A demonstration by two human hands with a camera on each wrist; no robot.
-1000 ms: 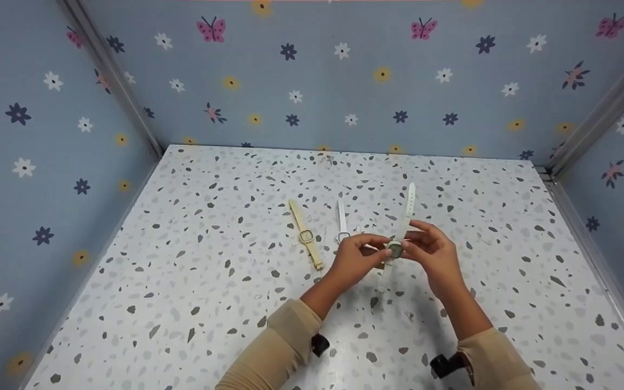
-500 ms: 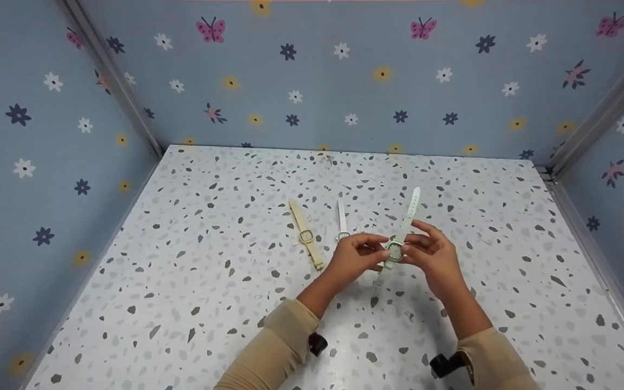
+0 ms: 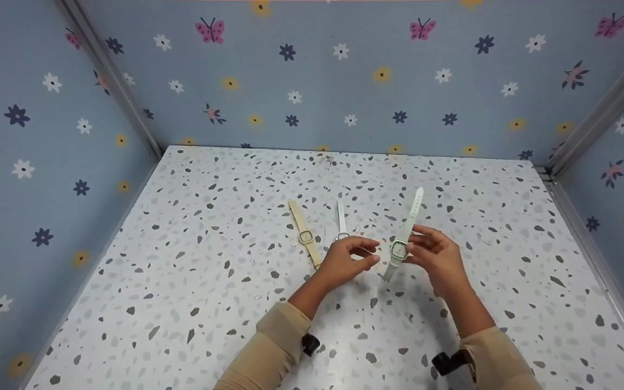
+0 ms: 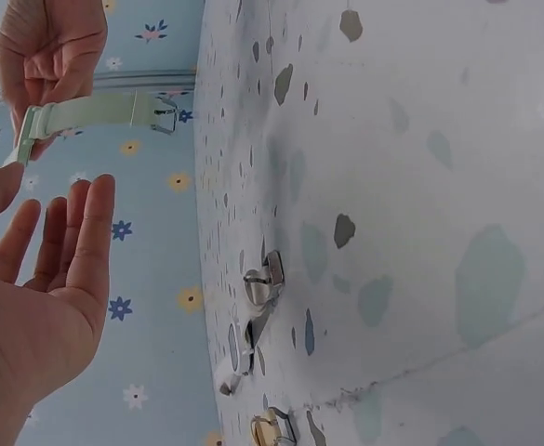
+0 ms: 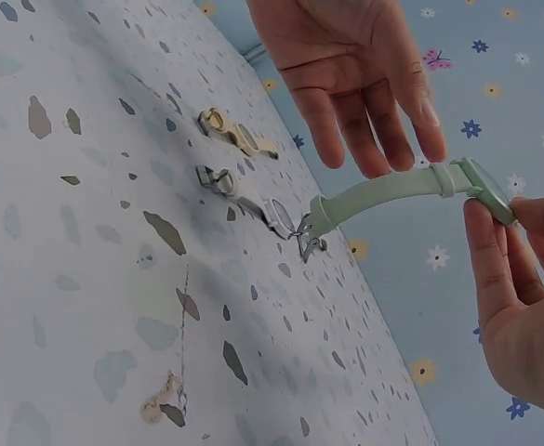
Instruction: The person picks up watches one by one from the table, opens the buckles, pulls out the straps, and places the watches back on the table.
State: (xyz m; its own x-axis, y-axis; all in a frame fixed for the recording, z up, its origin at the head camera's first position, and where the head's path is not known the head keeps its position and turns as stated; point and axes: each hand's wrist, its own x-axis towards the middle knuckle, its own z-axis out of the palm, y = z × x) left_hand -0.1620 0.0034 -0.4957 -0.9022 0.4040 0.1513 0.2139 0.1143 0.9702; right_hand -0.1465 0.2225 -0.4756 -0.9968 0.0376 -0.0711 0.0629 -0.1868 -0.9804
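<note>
A pale green wristwatch is held up above the table by my right hand, whose thumb and fingers pinch its case. Its strap hangs with the buckle end down, as the right wrist view shows. Beside it my left hand is apart from the watch, fingers loosely extended and nothing between them. Behind the left hand lies a white wristwatch, partly hidden by it in the head view. Further left lies a cream-yellow wristwatch, its strap laid out straight.
The speckled white table carries the two lying watches near its middle. Blue flowered panels wall it in at the back and both sides. A thin crack runs along the tabletop in the wrist views.
My left hand has let go of the green watch and drawn back left. The right hand keeps hold and has shifted the watch slightly right, its face turned more upward.
</note>
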